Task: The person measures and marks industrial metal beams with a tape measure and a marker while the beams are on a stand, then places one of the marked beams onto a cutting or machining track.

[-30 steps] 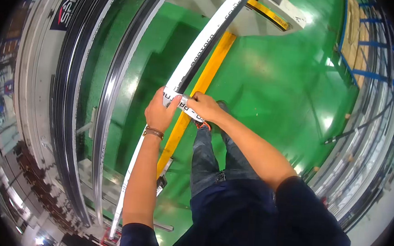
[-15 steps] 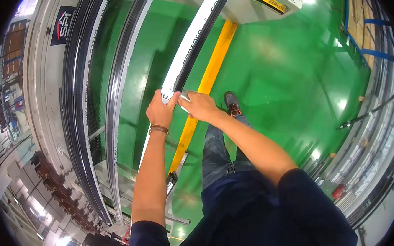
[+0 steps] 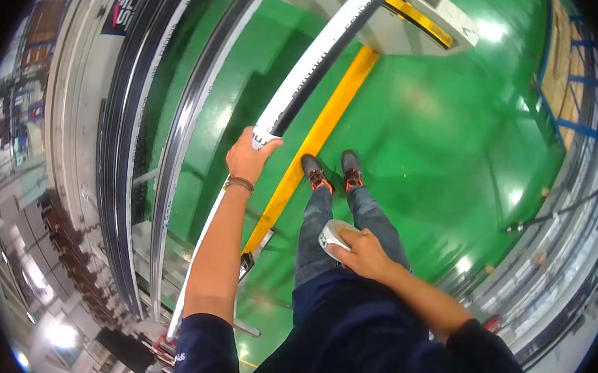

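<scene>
My left hand [image 3: 251, 157] is wrapped round a long profile [image 3: 307, 69], which has white printed film on one face and a black strip along its side. The profile runs from the top of the view down past my left forearm. Away from it, in front of my thighs, my right hand [image 3: 364, 252] grips a white tape roll [image 3: 337, 239] by its rim. The roll's hollow centre faces partly upward.
More dark profiles [image 3: 198, 89] lie to the left, beside a grey machine beam with an SPI label [image 3: 124, 8]. A machine end [image 3: 428, 22] stands at the top. A yellow line [image 3: 332, 112] crosses the green floor. Racked profiles [image 3: 552, 232] are at the right.
My right hand has moved off the profile, down and to the right, with the tape roll. My left hand still holds the profile. Both shoes now show.
</scene>
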`<state>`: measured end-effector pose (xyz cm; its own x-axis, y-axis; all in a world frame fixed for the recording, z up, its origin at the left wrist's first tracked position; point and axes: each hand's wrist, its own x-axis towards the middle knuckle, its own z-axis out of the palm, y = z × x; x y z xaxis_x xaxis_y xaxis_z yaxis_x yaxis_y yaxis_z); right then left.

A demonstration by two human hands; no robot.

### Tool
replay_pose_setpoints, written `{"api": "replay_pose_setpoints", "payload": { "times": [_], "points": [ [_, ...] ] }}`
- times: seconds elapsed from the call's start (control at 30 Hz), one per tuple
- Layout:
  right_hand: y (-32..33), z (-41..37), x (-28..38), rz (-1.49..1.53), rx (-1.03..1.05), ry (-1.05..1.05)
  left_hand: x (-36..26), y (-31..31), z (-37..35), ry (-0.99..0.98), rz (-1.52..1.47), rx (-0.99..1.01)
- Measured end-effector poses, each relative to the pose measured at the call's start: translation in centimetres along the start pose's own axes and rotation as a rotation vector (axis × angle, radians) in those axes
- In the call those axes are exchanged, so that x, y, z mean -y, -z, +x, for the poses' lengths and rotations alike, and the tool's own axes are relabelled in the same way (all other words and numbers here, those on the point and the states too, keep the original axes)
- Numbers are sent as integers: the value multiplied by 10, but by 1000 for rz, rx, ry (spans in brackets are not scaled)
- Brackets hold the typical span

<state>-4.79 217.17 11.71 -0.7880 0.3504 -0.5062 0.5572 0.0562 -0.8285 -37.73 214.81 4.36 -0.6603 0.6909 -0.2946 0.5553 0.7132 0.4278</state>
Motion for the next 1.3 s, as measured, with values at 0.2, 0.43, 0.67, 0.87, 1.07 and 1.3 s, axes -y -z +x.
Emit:
{"api": "replay_pose_setpoints", "payload": {
  "times": [0.2,0.43,0.67,0.87,1.07,1.3],
  "points": [
    [24,10,-6,-128,-31,92,13,11,1,73,-137,91],
    [-16,13,5,8,188,-141,22,-8,5,35,-81,-79],
    [-58,6,21,3,296,-211,87,32,-117,-41,-149,-560],
    [-149,-4,69,-76,366,-226,217,45,-324,270,-186,-663],
    [-278,-6,85,-15,171,-18,378,46,-537,559,-63,-795],
    [-377,29,145,514,-209,15,507,91,-654,659,11,-801]
  ]
}}
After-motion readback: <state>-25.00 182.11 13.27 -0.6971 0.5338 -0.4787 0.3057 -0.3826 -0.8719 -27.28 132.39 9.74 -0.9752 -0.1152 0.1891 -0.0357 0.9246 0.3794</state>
